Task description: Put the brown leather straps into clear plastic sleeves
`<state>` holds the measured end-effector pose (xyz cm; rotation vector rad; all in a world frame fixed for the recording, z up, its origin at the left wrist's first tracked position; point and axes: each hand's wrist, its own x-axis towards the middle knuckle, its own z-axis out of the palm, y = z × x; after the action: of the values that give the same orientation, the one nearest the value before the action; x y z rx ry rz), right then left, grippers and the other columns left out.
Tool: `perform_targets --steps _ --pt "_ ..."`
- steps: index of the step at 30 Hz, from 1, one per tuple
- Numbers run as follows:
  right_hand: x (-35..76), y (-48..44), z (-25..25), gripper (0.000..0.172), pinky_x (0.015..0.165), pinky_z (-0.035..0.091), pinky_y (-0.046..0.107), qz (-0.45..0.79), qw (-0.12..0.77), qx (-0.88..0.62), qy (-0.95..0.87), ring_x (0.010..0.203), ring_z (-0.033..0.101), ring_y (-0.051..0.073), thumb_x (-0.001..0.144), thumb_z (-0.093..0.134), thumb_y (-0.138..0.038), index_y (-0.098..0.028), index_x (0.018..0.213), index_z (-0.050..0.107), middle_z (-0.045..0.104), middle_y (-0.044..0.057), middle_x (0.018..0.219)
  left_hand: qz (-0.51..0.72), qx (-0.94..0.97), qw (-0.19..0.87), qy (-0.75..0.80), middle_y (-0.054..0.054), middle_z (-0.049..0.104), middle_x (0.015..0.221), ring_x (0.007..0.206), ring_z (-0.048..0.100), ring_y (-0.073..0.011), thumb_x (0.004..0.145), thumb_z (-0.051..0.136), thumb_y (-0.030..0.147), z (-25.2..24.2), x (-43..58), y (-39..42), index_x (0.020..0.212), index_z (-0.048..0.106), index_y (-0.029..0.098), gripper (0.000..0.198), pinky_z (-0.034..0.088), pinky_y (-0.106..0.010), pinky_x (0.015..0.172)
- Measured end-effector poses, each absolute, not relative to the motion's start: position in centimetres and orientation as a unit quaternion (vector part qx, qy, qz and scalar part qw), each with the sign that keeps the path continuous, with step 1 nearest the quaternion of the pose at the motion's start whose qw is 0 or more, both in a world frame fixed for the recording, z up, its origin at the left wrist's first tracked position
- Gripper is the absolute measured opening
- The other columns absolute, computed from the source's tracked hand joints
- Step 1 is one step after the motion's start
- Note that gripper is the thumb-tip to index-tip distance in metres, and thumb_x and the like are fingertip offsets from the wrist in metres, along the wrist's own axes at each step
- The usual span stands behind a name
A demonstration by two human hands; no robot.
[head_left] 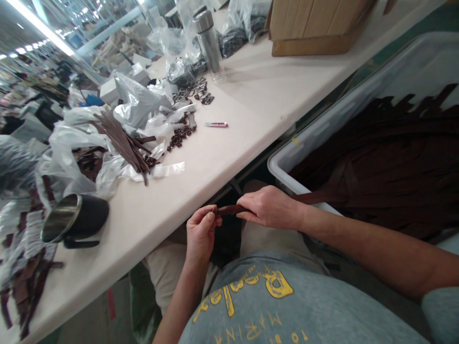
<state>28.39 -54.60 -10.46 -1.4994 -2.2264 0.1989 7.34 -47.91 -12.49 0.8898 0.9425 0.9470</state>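
Note:
A dark brown strap (229, 209) is stretched between my two hands, just off the front edge of the table. My left hand (202, 227) pinches its end between thumb and fingers; a small ring-like piece seems to sit there, too small to make out. My right hand (269, 207) is closed around the strap a little further along. Beyond the right wrist the strap runs on toward a white bin (281, 167) on the right, which holds a heap of similar dark brown straps (387, 177).
On the table (247, 102) lie small thread snips (216, 124), brown loops (181, 136), metal buckles (206, 98) and a bundle of brown strips (122, 138) among plastic bags. A dark mug (88, 217) lies tipped at left. A steel flask (208, 43) and a cardboard box (315, 28) stand further back.

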Motion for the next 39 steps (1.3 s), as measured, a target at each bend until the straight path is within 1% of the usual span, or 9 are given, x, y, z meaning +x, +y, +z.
perform_targets --steps 5,10,12,16,19,23,28,32,39 --pt "28.1 -54.6 -10.1 0.032 0.052 0.022 0.029 0.086 0.186 -0.532 -0.821 0.059 0.059 0.016 0.101 0.051 -0.036 -0.016 0.078 0.062 0.065 0.002 0.066 0.394 0.429 0.701 0.411 -0.001 0.071 0.066 0.05 0.059 -0.0092 0.054 0.091 0.037 -12.3 7.2 -47.7 0.078 0.079 0.019 0.033 0.049 -0.02 0.051" --pt "27.5 -54.7 -9.1 0.029 0.054 0.024 0.027 0.172 0.143 -0.515 -0.828 0.064 0.061 0.016 0.101 0.052 -0.033 -0.016 0.081 0.064 0.068 0.003 0.071 0.316 0.522 0.707 0.358 -0.003 0.072 0.078 0.071 0.064 -0.0146 0.061 0.089 0.032 -12.9 7.8 -48.9 0.085 0.08 0.018 0.029 0.052 -0.025 0.07" --pt "27.3 -54.7 -8.7 0.027 0.055 0.025 0.027 0.204 0.128 -0.517 -0.822 0.068 0.063 0.017 0.101 0.052 -0.031 -0.015 0.084 0.065 0.07 0.004 0.075 0.315 0.528 0.71 0.343 -0.004 0.072 0.081 0.074 0.064 -0.0157 0.065 0.087 0.033 -13.2 8.0 -49.4 0.086 0.08 0.019 0.027 0.052 -0.026 0.072" --pt "27.5 -54.6 -8.5 0.026 0.057 0.029 0.026 0.25 0.129 -0.522 -0.806 0.071 0.064 0.018 0.101 0.054 -0.035 -0.015 0.089 0.065 0.072 0.005 0.08 0.34 0.543 0.681 0.355 -0.003 0.071 0.078 0.073 0.064 -0.016 0.065 0.087 0.032 -13.3 7.9 -49.4 0.082 0.079 0.019 0.023 0.051 -0.026 0.069" --pt "28.1 -54.5 -8.6 0.026 0.059 0.032 0.025 0.261 0.153 -0.533 -0.79 0.074 0.066 0.019 0.096 0.061 -0.041 -0.016 0.097 0.064 0.073 0.004 0.083 0.377 0.524 0.668 0.37 -0.001 0.068 0.068 0.06 0.059 -0.0112 0.063 0.088 0.033 -12.8 7.4 -48.6 0.08 0.079 0.019 0.024 0.048 -0.022 0.06" --pt "28.5 -54.6 -9.0 0.031 0.059 0.033 0.027 0.197 0.14 -0.567 -0.787 0.077 0.068 0.023 0.095 0.062 -0.045 -0.015 0.103 0.063 0.073 0.007 0.087 0.42 0.48 0.65 0.413 0.002 0.062 0.056 0.049 0.052 -0.0078 0.059 0.089 0.037 -12.0 6.8 -47.7 0.076 0.077 0.017 0.029 0.043 -0.02 0.051" --pt "27.8 -54.7 -9.4 0.041 0.059 0.034 0.027 0.16 0.154 -0.567 -0.793 0.079 0.069 0.023 0.092 0.065 -0.051 -0.013 0.106 0.062 0.074 0.008 0.093 0.421 0.454 0.656 0.432 0.001 0.062 0.055 0.046 0.05 -0.0068 0.058 0.089 0.038 -11.9 7.0 -47.8 0.076 0.076 0.016 0.032 0.041 -0.019 0.048" --pt "27.1 -54.8 -9.4 0.036 0.056 0.03 0.028 0.137 0.155 -0.587 -0.783 0.075 0.068 0.021 0.095 0.061 -0.048 -0.013 0.102 0.062 0.074 0.008 0.091 0.401 0.451 0.672 0.43 0.001 0.064 0.057 0.047 0.053 -0.0073 0.061 0.087 0.036 -12.3 7.5 -48.4 0.079 0.076 0.015 0.029 0.043 -0.019 0.049" --pt "27.0 -54.8 -9.0 0.033 0.052 0.019 0.028 0.157 0.088 -0.595 -0.783 0.069 0.068 0.021 0.099 0.055 -0.047 -0.015 0.092 0.062 0.073 0.007 0.079 0.39 0.44 0.691 0.42 0.001 0.065 0.059 0.048 0.053 -0.0069 0.062 0.088 0.037 -12.4 7.9 -48.8 0.08 0.076 0.015 0.03 0.043 -0.018 0.049"
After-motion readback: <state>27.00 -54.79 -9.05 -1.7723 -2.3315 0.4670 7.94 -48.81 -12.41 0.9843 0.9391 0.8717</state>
